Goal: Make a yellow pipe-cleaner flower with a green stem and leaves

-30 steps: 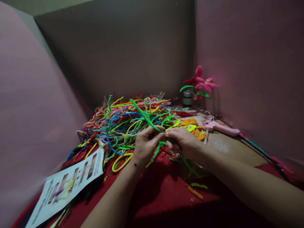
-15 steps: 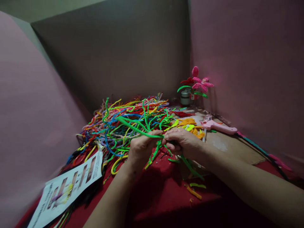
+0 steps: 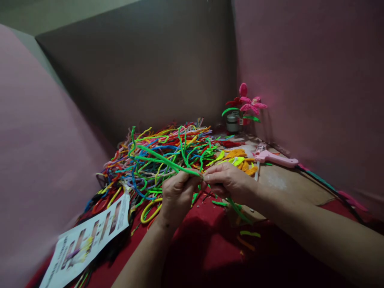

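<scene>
Green pipe cleaners [image 3: 162, 158] stick out up and to the left from my left hand [image 3: 180, 191], which is closed on them with thumb and fingers pinched. Close against its fingertips, my right hand [image 3: 231, 179] is closed too, pinching the near end of the green strands. A green length [image 3: 240, 212] trails down to the right from under my right hand. Where the two sets of fingertips meet, the ends of the strands are mostly hidden. Behind my hands lies a big tangled heap of many-coloured pipe cleaners [image 3: 150, 140].
A pink glue gun [image 3: 277, 159] rests on a cardboard sheet [image 3: 288, 180] at right, near orange pipe-cleaner pieces [image 3: 235, 154]. Pink pipe-cleaner flowers [image 3: 253, 105] stand by a grey container [image 3: 232, 122]. A printed sheet [image 3: 90, 240] lies at left on the red cloth [image 3: 192, 256].
Both hands have shifted slightly left and down, still together. The green strands' far ends now reach further left. My right fingers have straightened a little at the pinch.
</scene>
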Action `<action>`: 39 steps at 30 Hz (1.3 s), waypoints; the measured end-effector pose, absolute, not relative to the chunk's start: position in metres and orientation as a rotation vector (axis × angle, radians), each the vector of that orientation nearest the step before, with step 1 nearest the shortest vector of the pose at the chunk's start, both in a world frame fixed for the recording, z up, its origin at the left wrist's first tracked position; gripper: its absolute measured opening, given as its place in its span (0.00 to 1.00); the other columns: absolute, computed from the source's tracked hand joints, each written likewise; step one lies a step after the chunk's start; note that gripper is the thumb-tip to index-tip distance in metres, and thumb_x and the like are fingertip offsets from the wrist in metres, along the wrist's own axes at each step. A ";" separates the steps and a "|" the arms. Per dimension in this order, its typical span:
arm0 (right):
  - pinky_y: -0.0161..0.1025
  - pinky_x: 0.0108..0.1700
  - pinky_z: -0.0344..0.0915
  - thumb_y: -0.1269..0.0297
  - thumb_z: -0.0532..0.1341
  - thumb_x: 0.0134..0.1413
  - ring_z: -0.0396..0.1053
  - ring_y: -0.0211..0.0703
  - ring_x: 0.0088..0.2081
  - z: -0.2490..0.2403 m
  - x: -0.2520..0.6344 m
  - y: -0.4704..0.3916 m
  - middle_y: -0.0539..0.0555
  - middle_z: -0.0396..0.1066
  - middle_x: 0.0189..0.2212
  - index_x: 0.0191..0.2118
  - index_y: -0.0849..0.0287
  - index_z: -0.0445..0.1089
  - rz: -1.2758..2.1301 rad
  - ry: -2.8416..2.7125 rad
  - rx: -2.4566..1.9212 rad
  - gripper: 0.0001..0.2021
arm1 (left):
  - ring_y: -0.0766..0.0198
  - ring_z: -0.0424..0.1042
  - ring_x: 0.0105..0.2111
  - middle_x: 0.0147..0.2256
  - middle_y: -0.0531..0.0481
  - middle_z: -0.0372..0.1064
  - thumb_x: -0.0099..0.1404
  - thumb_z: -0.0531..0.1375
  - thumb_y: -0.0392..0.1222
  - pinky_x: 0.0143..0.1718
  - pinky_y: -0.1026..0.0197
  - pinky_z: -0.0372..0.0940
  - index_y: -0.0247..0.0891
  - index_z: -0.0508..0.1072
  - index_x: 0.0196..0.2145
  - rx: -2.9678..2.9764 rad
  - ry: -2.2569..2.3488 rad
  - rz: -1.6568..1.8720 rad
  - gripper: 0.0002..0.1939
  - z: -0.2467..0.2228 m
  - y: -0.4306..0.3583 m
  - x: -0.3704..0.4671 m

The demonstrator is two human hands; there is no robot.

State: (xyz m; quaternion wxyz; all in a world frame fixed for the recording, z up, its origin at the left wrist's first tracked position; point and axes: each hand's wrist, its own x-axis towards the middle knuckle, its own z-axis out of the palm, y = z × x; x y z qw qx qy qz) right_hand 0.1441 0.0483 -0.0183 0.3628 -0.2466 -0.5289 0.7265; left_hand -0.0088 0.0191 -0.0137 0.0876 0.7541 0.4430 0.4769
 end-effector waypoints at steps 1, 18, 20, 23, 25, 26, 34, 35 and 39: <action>0.29 0.13 0.37 0.70 0.57 0.40 0.41 0.26 0.10 -0.018 0.144 0.048 0.41 0.49 0.06 0.17 0.62 0.63 1.837 -1.379 -0.647 0.06 | 0.72 0.64 0.19 0.19 0.57 0.67 0.59 0.57 0.35 0.22 0.70 0.60 0.37 0.72 0.26 2.221 1.319 1.422 0.06 -0.014 0.019 -0.009; 0.31 0.18 0.43 0.71 0.53 0.45 0.46 0.29 0.15 -0.004 0.148 0.039 0.44 0.50 0.11 0.16 0.61 0.61 1.326 -1.776 -0.862 0.10 | 0.67 0.68 0.26 0.25 0.52 0.70 0.57 0.56 0.34 0.29 0.66 0.61 0.37 0.70 0.27 2.848 1.285 1.272 0.03 -0.003 0.014 -0.014; 0.32 0.21 0.44 0.72 0.51 0.47 0.48 0.30 0.17 -0.005 0.147 0.032 0.45 0.50 0.13 0.15 0.61 0.57 0.939 -1.942 -0.889 0.13 | 0.70 0.64 0.20 0.20 0.53 0.66 0.56 0.57 0.36 0.23 0.67 0.59 0.37 0.69 0.23 2.456 1.395 1.277 0.05 0.000 0.010 -0.010; 0.35 0.23 0.42 0.72 0.50 0.50 0.48 0.31 0.19 -0.009 0.144 0.021 0.47 0.53 0.14 0.17 0.61 0.58 0.340 -2.109 -0.919 0.13 | 0.74 0.52 0.12 0.13 0.57 0.56 0.55 0.58 0.40 0.13 0.69 0.48 0.36 0.64 0.19 1.724 1.358 1.145 0.10 0.003 0.009 -0.007; 0.37 0.24 0.41 0.72 0.50 0.50 0.50 0.34 0.19 -0.012 0.142 0.015 0.50 0.58 0.15 0.21 0.62 0.62 0.010 -2.185 -0.878 0.11 | 0.75 0.46 0.10 0.10 0.60 0.51 0.53 0.58 0.41 0.11 0.70 0.43 0.36 0.61 0.17 1.364 1.192 1.052 0.12 0.003 0.012 -0.007; 0.38 0.24 0.40 0.73 0.50 0.50 0.51 0.35 0.20 -0.014 0.141 0.013 0.51 0.60 0.16 0.22 0.62 0.63 -0.133 -2.209 -0.841 0.10 | 0.76 0.44 0.10 0.10 0.60 0.49 0.52 0.58 0.40 0.11 0.70 0.42 0.37 0.59 0.16 1.241 1.110 1.014 0.13 0.002 0.013 -0.007; 0.38 0.24 0.41 0.73 0.49 0.52 0.51 0.36 0.20 -0.017 0.140 0.024 0.52 0.61 0.16 0.24 0.62 0.64 -0.279 -2.267 -0.774 0.10 | 0.75 0.50 0.11 0.11 0.59 0.52 0.53 0.58 0.39 0.11 0.70 0.46 0.35 0.63 0.18 1.364 1.248 1.150 0.10 0.006 0.011 -0.005; 0.37 0.25 0.43 0.71 0.49 0.53 0.52 0.35 0.20 -0.015 0.141 0.025 0.52 0.61 0.17 0.23 0.61 0.64 -0.205 -2.253 -0.789 0.11 | 0.75 0.51 0.11 0.12 0.59 0.53 0.54 0.58 0.40 0.12 0.70 0.47 0.35 0.65 0.20 1.450 1.265 1.185 0.09 0.006 0.009 -0.005; 0.35 0.25 0.47 0.67 0.50 0.55 0.53 0.33 0.21 -0.001 0.146 0.024 0.48 0.56 0.17 0.20 0.60 0.59 0.266 -2.036 -0.848 0.13 | 0.71 0.63 0.20 0.22 0.54 0.64 0.57 0.58 0.36 0.21 0.67 0.61 0.38 0.68 0.37 1.898 1.094 1.551 0.08 -0.001 0.002 -0.006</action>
